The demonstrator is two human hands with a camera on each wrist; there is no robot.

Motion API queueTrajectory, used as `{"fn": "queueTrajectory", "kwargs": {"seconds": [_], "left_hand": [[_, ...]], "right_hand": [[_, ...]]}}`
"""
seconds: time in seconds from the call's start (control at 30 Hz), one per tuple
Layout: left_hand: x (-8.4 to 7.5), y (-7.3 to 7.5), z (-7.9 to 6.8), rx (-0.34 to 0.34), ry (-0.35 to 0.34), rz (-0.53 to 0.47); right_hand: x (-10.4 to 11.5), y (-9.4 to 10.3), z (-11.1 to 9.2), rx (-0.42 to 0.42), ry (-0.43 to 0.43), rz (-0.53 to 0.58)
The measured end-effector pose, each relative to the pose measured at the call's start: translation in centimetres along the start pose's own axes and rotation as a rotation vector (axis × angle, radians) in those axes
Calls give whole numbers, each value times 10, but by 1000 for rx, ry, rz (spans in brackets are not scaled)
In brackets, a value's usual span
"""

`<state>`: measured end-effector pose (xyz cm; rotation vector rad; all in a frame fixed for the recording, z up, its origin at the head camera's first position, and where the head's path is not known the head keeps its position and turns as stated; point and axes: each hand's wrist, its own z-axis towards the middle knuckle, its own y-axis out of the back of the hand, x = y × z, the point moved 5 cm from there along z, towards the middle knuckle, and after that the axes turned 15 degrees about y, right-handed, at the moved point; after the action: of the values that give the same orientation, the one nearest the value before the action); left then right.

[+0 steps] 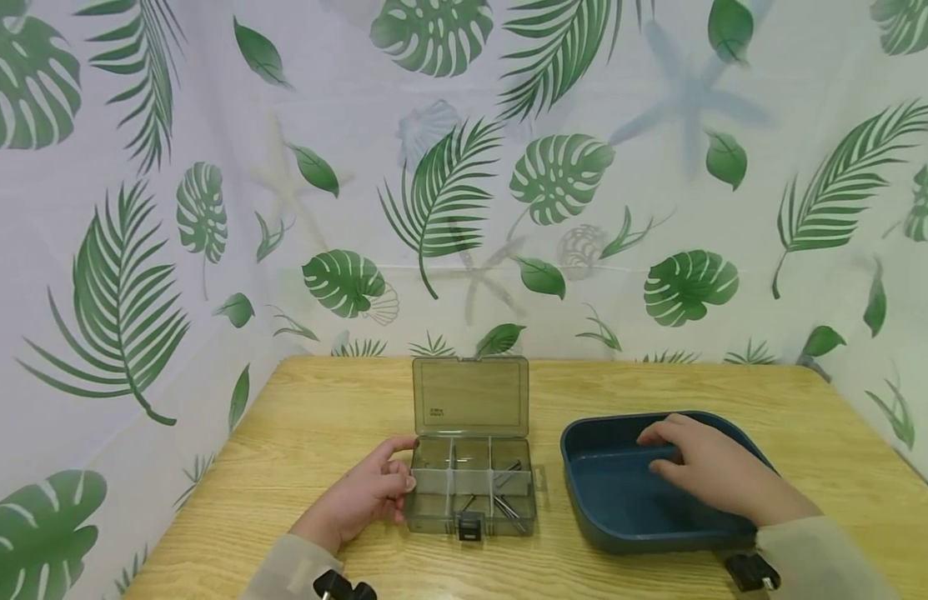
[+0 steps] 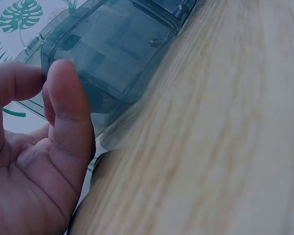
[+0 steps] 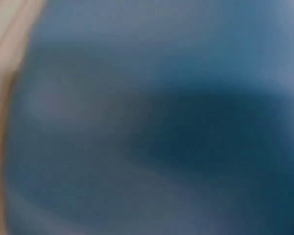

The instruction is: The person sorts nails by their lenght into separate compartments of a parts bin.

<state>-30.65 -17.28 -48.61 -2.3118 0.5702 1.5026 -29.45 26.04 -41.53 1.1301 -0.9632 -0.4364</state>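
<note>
A smoky clear compartment box (image 1: 471,504) stands on the table with its lid (image 1: 471,396) raised at the back. Several thin metal pieces, perhaps screws or pins (image 1: 509,510), lie in its right and middle compartments. My left hand (image 1: 366,492) holds the box's left side, thumb and index finger at its edge; the left wrist view shows the thumb (image 2: 68,107) against the clear plastic (image 2: 112,49). Over the dark blue tray (image 1: 584,500) hovers my right hand (image 1: 714,467), fingers loosely bent, nothing visible between them. The right wrist view is blurred blue.
The wooden table (image 1: 343,400) extends around the box and tray, which stand a short gap apart. A leaf-patterned cloth (image 1: 464,208) hangs behind and at both sides. The box's front latch (image 1: 469,525) faces me.
</note>
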Motion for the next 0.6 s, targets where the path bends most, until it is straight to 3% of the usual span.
{"fn": "queueTrajectory", "kwargs": {"seconds": [0.23,0.6], "left_hand": [[-2,-2,-2,2,9,-4],[-4,-3,-3,-3,12,-6]], "right_hand": [[-23,-2,-7,71,-47,-58],[-37,-13,-8,135,-87,-63]]}}
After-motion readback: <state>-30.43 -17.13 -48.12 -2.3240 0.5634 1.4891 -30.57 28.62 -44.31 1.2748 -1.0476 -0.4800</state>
